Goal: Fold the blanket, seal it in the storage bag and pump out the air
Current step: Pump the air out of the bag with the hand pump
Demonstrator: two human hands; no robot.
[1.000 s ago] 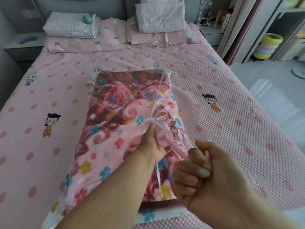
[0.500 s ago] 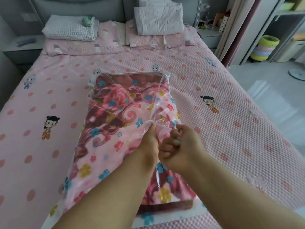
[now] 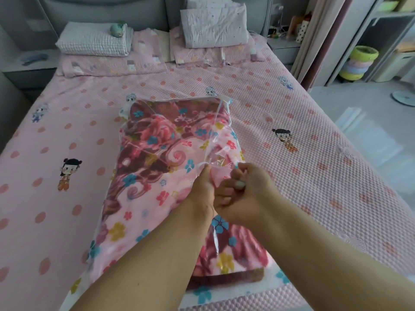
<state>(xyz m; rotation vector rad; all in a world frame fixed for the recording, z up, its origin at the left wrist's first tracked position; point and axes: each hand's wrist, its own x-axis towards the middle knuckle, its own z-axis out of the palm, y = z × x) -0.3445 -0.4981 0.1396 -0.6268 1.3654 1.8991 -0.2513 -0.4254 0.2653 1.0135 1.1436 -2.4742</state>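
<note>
- Head view, nearest first: two bare forearms reach out over the near end of the storage bag [image 3: 157,198], which lies flat on the pink dotted bedspread [image 3: 314,176].
- On the bag's right half, the left hand [image 3: 202,189] is wrapped around a pink hand pump [image 3: 219,176] that stands on the clear plastic; only a small piece of the pump shows between the two hands.
- Touching it on the right side, the right hand [image 3: 244,191] is clenched with fingers curled in at the pump's top; what sits inside that fist is hidden.
- Inside the bag, the folded floral blanket [image 3: 152,158] fills nearly the whole length, pink and maroon with blue and yellow flowers.
- At the bag's far right corner sits its closing strip with a small slider clip [image 3: 225,100].
- Well beyond the bag, at the headboard, lie a folded checked quilt [image 3: 94,40] to the left and a crumpled pale pillow [image 3: 213,28] to the right.
- Far right of the bag, off the bed, stands a stack of coloured baskets [image 3: 357,62].
</note>
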